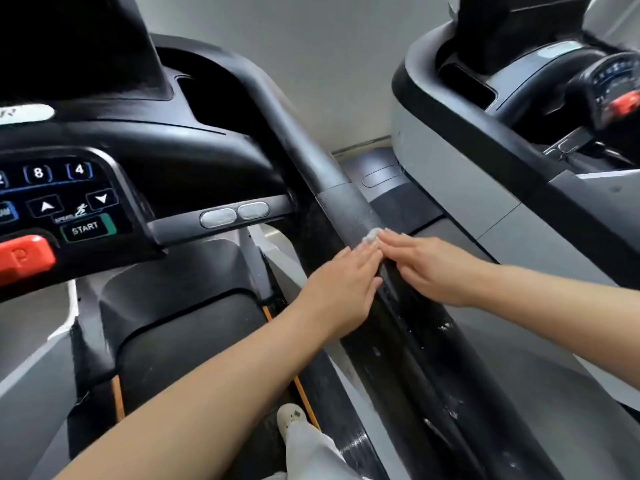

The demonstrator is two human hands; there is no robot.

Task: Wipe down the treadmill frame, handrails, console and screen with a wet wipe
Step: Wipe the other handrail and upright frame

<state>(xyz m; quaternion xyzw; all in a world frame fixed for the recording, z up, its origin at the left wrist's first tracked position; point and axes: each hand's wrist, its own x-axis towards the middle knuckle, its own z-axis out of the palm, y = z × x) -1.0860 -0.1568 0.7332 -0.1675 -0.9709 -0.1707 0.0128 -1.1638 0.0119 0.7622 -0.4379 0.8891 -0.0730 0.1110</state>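
The treadmill's right handrail [349, 209], a thick rounded black bar, is looking glossy and streaked with moisture below the hands and dull above, so I judge it roughly half wiped, with the matte console [79, 199] and its rubbery keys showing no sign of wiping. The left hand [343, 289] and right hand [426, 265] are lying flat with straight fingers, pressing a small crumpled white wet wipe [371, 236] against the rail under their fingertips.

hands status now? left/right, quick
Left hand: open, fingers straight, resting on the handrail.
Right hand: open, straight fingers pressing the wet wipe onto the handrail.
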